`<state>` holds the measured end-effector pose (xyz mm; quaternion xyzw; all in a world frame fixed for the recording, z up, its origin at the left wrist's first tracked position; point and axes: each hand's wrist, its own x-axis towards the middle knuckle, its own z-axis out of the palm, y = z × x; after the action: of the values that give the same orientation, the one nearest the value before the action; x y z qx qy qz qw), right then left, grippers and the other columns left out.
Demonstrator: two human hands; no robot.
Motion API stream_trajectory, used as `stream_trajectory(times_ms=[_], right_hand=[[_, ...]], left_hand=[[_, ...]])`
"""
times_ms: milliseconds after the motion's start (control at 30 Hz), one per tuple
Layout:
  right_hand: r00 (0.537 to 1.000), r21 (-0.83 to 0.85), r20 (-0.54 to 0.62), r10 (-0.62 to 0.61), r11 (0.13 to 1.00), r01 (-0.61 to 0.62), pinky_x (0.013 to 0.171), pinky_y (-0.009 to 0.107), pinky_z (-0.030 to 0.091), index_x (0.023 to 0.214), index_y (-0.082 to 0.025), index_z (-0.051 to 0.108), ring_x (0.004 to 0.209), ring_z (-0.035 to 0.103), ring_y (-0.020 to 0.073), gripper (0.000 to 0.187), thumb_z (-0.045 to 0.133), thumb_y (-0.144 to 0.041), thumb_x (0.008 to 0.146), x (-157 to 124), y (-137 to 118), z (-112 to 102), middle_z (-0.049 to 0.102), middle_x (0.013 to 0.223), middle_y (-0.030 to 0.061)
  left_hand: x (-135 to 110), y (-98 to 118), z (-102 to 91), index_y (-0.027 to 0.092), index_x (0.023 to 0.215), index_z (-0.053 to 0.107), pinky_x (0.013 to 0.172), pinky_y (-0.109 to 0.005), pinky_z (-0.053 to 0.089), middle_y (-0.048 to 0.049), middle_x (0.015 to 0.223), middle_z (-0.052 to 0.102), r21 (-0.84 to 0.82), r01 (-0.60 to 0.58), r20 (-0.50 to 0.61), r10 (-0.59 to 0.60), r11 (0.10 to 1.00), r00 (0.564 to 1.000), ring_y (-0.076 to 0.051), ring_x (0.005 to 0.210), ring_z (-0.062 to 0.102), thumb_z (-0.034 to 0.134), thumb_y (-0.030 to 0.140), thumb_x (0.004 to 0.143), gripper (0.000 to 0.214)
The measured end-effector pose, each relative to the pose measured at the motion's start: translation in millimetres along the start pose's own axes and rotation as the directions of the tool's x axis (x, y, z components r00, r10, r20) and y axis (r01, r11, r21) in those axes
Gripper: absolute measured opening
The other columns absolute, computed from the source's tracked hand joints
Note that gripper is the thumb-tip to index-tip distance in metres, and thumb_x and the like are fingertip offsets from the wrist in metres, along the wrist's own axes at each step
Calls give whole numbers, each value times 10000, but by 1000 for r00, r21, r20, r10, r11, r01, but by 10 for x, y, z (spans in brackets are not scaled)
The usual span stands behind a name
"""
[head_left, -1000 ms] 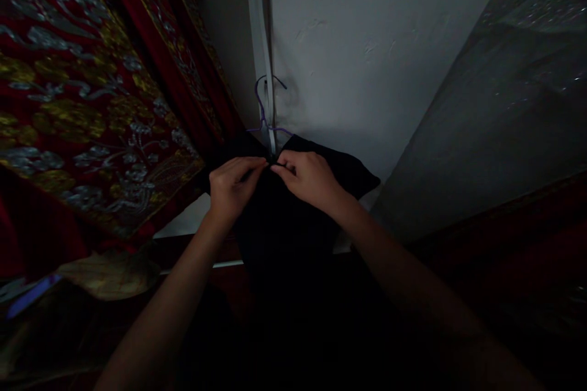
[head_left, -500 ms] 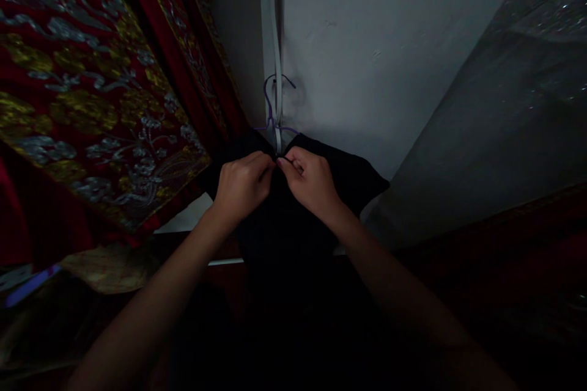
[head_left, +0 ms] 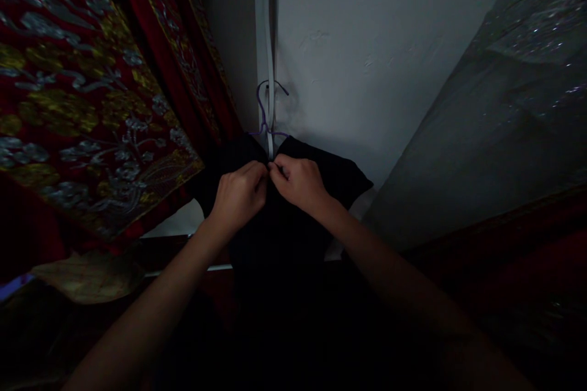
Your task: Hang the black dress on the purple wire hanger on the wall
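Curled more tightly than a second earlier were the fingers of the left hand (head_left: 241, 192), while the whole view had been shifted a little and the far sleeve tip had been drawn slightly inward.

At far left, a red panel embroidered with gold and silver flowers (head_left: 59, 110) was hung at a slant, beside the work and apart from both hands; below it, a pale checked cloth (head_left: 89, 278) was half lost in shadow. Next, the left hand was brought up to the neckline of a black short-sleeved garment (head_left: 284, 226), its fingers closed narrow on the cloth's edge, apparently so that this side was kept steady. Above, a purple wire hanger (head_left: 263, 111) was set inside the garment, by which the shoulders were spread and the neck left within reach; what its hook was caught on could not be made out. A pale strip (head_left: 270, 43) was hung down past the hanger to the neck opening.

The opposite edge was pinched between thumb and fingers by the right hand (head_left: 298, 182), nearly touching the left, presumably for fine control; any fastening between them was too dark to tell. Behind, a white wall (head_left: 367, 73) was seen, then clear plastic sheeting (head_left: 495, 116), probably hung as a dust cover.
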<state>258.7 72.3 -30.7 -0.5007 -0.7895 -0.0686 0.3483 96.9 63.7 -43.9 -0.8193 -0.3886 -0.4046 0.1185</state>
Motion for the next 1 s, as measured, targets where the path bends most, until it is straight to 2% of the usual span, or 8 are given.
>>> stream_trajectory(times_ms=[233,367,500,600,667,767,900,1000], right_hand=[[998,32,15,-60,998,60,631,287,303,846,-179,674,681,628,179,286,475,-308,1006,15,90,190,685,723,52],[982,86,149,-117,991,105,601,271,290,902,-215,692,626,588,154,239,535,-374,985,59,110,76,676,708,10],[956,46,241,-168,986,162,595,280,283,858,-215,686,638,587,154,222,528,-314,979,63,67,-34,694,747,20],[967,4,213,-140,990,142,616,290,295,826,-196,684,670,603,172,267,494,-287,990,52,20,-44,698,758,46],[988,18,125,-95,995,94,616,294,293,817,-189,675,647,582,172,280,486,-299,992,73,1,-60,669,715,42],[994,121,-106,-21,992,34,605,293,289,751,-188,620,597,512,155,306,475,-314,989,158,42,-166,582,634,16],[928,314,-357,104,949,14,577,290,276,632,-204,497,562,416,131,361,506,-348,963,151,290,-376,433,564,-21],[882,476,-399,251,879,-35,557,290,261,582,-217,434,541,351,119,398,573,-385,915,-82,541,-447,344,555,-42]], left_hand=[[-42,-152,4,195,791,596,582,-294,369,-41,784,669,80,1,135,-12,997,991,-188,683,633,530,115,893,145],[-163,-274,6,194,874,634,645,-274,427,-35,840,695,-12,60,111,-58,998,992,-177,742,661,550,159,920,102],[-230,-231,28,194,864,633,669,-271,443,-28,822,684,-77,76,74,-70,994,995,-170,733,656,563,176,923,93],[-214,-155,94,193,865,619,656,-276,438,-43,839,683,-45,77,90,-72,996,993,-176,738,655,536,159,929,111],[-227,-101,177,191,859,611,638,-289,433,-61,854,688,45,74,188,-81,996,979,-192,738,661,503,149,937,140],[-407,-3,362,185,893,616,636,-301,444,-83,908,703,135,1,469,-65,991,881,-212,765,681,466,119,935,169],[-945,175,595,176,945,628,640,-297,475,-89,984,709,59,-15,716,-32,998,697,-216,785,694,466,59,898,206],[-1245,309,638,197,961,632,651,-288,497,-64,965,703,-62,102,722,-26,993,691,-204,785,692,469,109,944,186]])
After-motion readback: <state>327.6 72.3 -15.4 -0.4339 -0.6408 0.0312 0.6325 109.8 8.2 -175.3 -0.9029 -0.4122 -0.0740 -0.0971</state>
